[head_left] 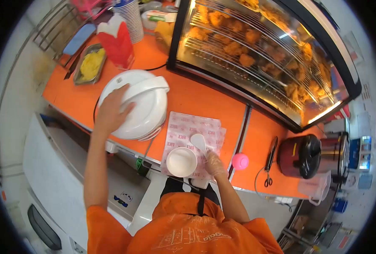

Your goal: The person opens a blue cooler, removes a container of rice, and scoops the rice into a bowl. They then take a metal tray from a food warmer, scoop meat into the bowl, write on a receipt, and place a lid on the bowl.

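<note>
Head view: cooker [148,108] under left hand [114,110]; paddle [198,141] in right hand [214,164].

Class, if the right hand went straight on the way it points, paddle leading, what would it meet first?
Probably the white cooker: the paddle in the right hand points over the paper and counter towards it, though its height is unclear.

Food shop, lit display cabinet [238,94], fried pieces [235,47] inside, stacked cups [130,23]
</note>
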Tool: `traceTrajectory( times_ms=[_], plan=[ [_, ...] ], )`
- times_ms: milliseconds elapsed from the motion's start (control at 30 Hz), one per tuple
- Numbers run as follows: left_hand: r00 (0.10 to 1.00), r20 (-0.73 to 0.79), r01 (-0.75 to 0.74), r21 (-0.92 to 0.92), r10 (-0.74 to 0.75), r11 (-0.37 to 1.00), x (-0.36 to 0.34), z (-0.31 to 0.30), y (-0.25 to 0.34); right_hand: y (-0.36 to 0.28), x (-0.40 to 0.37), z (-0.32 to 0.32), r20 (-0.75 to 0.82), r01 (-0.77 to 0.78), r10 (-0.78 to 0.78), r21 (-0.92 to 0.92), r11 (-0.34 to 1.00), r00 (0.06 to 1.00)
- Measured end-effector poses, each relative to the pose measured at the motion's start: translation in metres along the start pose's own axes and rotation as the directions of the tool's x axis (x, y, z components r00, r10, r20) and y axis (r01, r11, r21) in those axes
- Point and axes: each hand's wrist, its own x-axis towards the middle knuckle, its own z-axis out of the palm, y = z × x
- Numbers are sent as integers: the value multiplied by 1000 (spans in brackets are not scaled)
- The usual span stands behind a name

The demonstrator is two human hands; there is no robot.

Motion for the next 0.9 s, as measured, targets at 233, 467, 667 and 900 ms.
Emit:
traceTrajectory(
  times_ms=[233, 467, 667, 900],
  plan=[
    [936, 155, 333, -96, -316, 938, 29, 4, -55, 24, -81, -99, -483, -310, 348, 160, 937, 804],
    [923, 373, -6, 263, -96, 965, 181, -64, 92, 91, -66, -79, -330, -460, 452, 60, 886, 829],
    [793, 567, -278, 662, -224, 696, 286, -18, 196, 104, -67, -86, -370, -349, 396, 188, 918, 841],
    [957, 287, -46, 47, 31, 998, 268, -38, 147, 170, -96, -90, 191, -254, 371, 959, 127, 909]
  ],
)
